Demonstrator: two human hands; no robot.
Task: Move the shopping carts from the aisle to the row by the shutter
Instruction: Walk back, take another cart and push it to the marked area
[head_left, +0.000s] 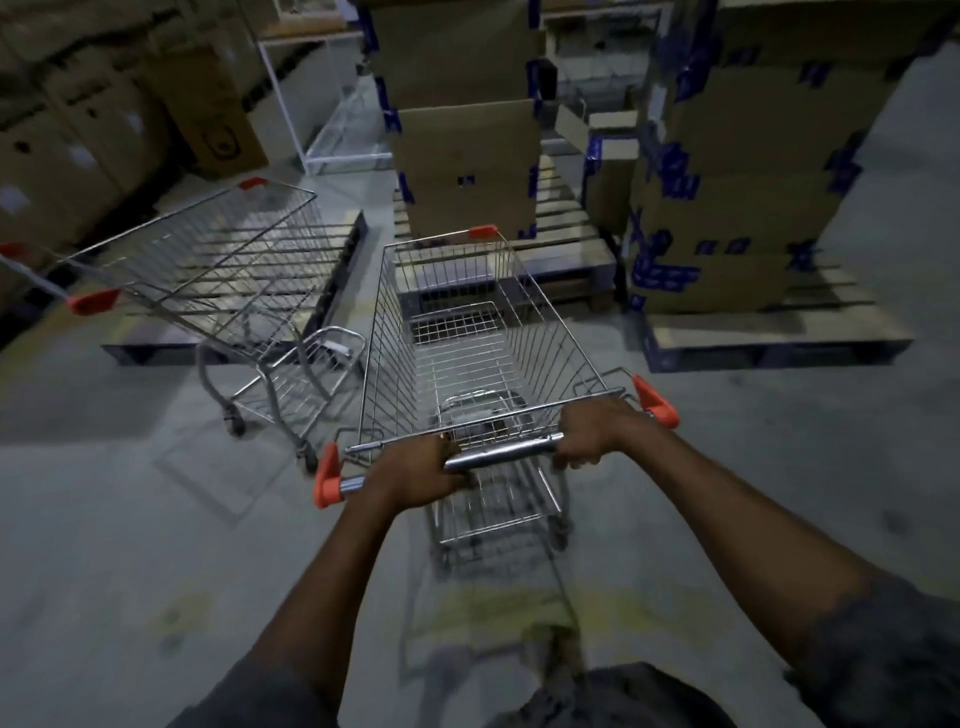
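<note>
**Clerk:** Entry one, hands?

**Checker:** Left hand (415, 470): fingers wrapped tight round the chrome handle bar (498, 453), toward its orange end cap (327, 475) at 9 o'clock. Right hand (597, 431): clamped on the same bar, toward the 3 o'clock end. Both arms stretched forward.

**Clerk:** Entry two, the cart?

**Checker:** Shopping cart (467, 338): silver wire basket, orange corner guards, low rack underneath. It stands on the grey floor (130, 519) directly before the person, nose at 12 o'clock.

**Clerk:** Surroundings?

**Checker:** Second cart (218, 260): same make, at 10 o'clock, near the first but apart from it, angled with its handle toward 9 o'clock. Cardboard boxes (467, 166): stacked on a wooden pallet (566, 254) at 12 o'clock, just beyond the held cart's nose. Taped boxes (753, 182): blue-taped stack at 2 o'clock.
</note>
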